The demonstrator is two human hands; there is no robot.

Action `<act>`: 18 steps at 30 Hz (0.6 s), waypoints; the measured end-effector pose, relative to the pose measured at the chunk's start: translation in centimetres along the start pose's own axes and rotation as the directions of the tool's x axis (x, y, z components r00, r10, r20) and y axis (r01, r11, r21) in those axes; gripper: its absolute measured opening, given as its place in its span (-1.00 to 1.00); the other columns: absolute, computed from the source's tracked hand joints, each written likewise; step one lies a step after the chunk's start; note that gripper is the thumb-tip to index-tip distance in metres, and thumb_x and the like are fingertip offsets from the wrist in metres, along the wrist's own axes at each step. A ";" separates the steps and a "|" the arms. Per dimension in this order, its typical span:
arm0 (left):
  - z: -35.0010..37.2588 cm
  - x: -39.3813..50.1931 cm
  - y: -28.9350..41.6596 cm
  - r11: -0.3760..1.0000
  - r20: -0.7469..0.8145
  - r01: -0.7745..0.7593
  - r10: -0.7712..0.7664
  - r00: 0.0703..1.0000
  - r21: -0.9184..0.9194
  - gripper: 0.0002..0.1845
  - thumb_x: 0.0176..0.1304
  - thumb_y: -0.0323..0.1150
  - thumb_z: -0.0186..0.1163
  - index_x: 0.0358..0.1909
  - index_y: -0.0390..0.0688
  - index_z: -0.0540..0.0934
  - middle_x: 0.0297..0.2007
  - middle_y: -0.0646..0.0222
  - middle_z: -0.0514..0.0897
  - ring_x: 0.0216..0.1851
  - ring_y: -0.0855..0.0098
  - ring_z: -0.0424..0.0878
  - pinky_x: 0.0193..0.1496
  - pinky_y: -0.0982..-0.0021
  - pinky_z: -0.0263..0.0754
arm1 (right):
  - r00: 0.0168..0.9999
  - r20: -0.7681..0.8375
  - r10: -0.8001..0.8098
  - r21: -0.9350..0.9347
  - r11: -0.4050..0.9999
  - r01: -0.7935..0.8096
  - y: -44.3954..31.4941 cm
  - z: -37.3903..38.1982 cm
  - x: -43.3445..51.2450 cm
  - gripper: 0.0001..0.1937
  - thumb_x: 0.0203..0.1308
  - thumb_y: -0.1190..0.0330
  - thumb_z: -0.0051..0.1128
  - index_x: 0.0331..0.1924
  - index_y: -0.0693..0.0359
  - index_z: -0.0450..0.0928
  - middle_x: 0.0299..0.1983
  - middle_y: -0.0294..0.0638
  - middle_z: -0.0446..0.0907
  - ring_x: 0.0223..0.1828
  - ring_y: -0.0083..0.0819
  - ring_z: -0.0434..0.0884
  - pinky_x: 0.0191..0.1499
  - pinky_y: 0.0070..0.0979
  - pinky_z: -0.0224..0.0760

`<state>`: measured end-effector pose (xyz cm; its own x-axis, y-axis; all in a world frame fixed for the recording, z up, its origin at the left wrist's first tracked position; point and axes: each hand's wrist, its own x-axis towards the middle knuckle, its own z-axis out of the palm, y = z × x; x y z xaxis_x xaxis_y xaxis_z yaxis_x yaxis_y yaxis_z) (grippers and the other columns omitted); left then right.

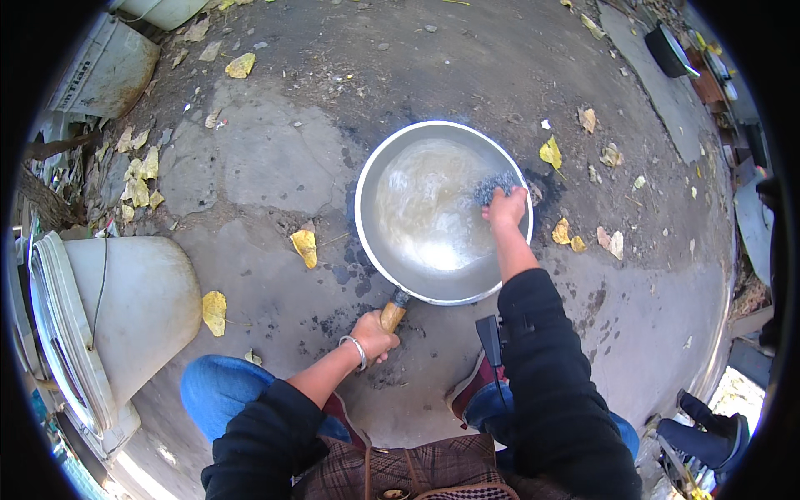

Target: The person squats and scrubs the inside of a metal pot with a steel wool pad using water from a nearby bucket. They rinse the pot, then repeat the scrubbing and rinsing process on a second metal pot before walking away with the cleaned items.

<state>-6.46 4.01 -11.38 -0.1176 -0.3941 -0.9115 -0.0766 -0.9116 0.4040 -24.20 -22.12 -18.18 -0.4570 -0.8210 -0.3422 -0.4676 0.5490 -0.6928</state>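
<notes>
A round metal pan (365,240) with cloudy water in it rests on the ground in front of me. Its wooden handle (392,315) points down and to the left, and my left hand (374,337), with a silver bangle at the wrist, is closed around it. Inside the pan, near the right wall, my right hand (507,206) grips a grey metal scouring pad (489,187). Wet splashes darken the ground around the pan. Part of the pad is hidden by my fingers.
A large white plastic bucket (134,300) stands at the left, with another dirty bucket (109,69) at the upper left. Yellow leaves (304,247) are scattered on the ground. A dark pot (667,51) sits at the upper right. A person's dark-clothed legs (700,434) show at the lower right.
</notes>
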 end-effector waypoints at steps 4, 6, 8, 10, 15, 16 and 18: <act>0.2 -0.3 0.7 0.998 -0.036 0.065 -0.064 0.997 0.020 -0.71 -0.12 -0.53 0.19 -0.31 -0.33 0.38 -0.70 0.35 0.46 -0.76 0.51 0.45 -0.73 0.45 0.37 | 0.993 0.055 -0.109 -0.061 0.992 0.112 -2.2 5.9 2.6 -0.62 0.05 0.38 0.11 -0.05 0.23 0.25 -0.05 0.16 0.47 0.01 -0.01 0.49 0.07 -0.24 0.30; 0.3 -0.3 0.9 0.996 -0.051 0.070 -0.067 0.996 0.062 -0.70 -0.12 -0.53 0.19 -0.29 -0.33 0.38 -0.70 0.35 0.47 -0.77 0.51 0.45 -0.73 0.45 0.38 | 0.971 0.165 -0.174 -0.203 0.957 0.206 -3.6 7.7 2.1 -0.61 0.05 0.35 0.11 -0.05 0.23 0.26 -0.07 0.15 0.49 0.01 0.00 0.49 0.06 -0.23 0.31; 0.4 -0.2 1.0 0.993 -0.062 0.076 -0.071 0.996 0.091 -0.69 -0.12 -0.52 0.19 -0.27 -0.34 0.39 -0.70 0.34 0.48 -0.77 0.51 0.46 -0.73 0.45 0.38 | 0.917 0.281 -0.282 -0.281 0.890 0.359 -4.9 8.8 0.5 -0.63 0.06 0.34 0.09 -0.04 0.22 0.28 -0.12 0.14 0.51 -0.02 0.05 0.49 0.03 -0.22 0.32; 0.4 -0.1 1.0 0.990 -0.064 0.087 -0.080 0.995 0.114 -0.68 -0.12 -0.52 0.19 -0.26 -0.33 0.39 -0.69 0.33 0.49 -0.76 0.51 0.47 -0.73 0.45 0.39 | 0.827 0.416 -0.378 -0.302 0.800 0.518 -5.8 9.5 -1.8 -0.66 0.06 0.37 0.04 -0.06 0.20 0.30 -0.13 0.14 0.50 -0.05 0.08 0.49 0.00 -0.19 0.34; 0.5 -0.3 1.2 0.984 -0.082 0.094 -0.082 0.993 0.153 -0.68 -0.11 -0.50 0.18 -0.25 -0.33 0.40 -0.68 0.33 0.50 -0.76 0.51 0.47 -0.74 0.45 0.38 | 0.498 0.762 -0.415 -0.290 0.469 0.835 -5.2 9.6 -7.4 -0.67 -0.05 0.47 0.02 -0.11 0.13 0.34 -0.12 0.05 0.40 -0.11 0.02 0.50 -0.05 -0.17 0.38; 0.5 -0.4 1.3 0.981 -0.088 0.095 -0.081 0.993 0.168 -0.68 -0.11 -0.50 0.18 -0.25 -0.33 0.40 -0.68 0.33 0.50 -0.76 0.51 0.47 -0.74 0.45 0.38 | 0.421 0.787 -0.451 -0.228 0.421 0.878 -4.6 9.0 -8.2 -0.67 -0.05 0.47 0.02 -0.11 0.13 0.34 -0.12 0.04 0.41 -0.12 0.01 0.50 -0.05 -0.18 0.38; 0.5 -0.6 1.4 0.984 -0.101 0.074 -0.058 0.993 0.162 -0.68 -0.09 -0.47 0.22 -0.26 -0.33 0.40 -0.68 0.33 0.50 -0.77 0.51 0.46 -0.75 0.46 0.37 | 0.270 0.880 -0.391 -0.132 0.345 0.929 -3.3 7.2 -9.4 -0.67 -0.06 0.48 0.02 -0.12 0.13 0.35 -0.13 0.04 0.42 -0.12 0.01 0.50 -0.06 -0.19 0.38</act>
<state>-7.01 3.06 -10.20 -0.0126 -0.3504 -0.9365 -0.2447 -0.9070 0.3426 -12.86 -17.33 -17.21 0.7253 -0.5739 -0.3802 -0.6856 -0.5529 -0.4735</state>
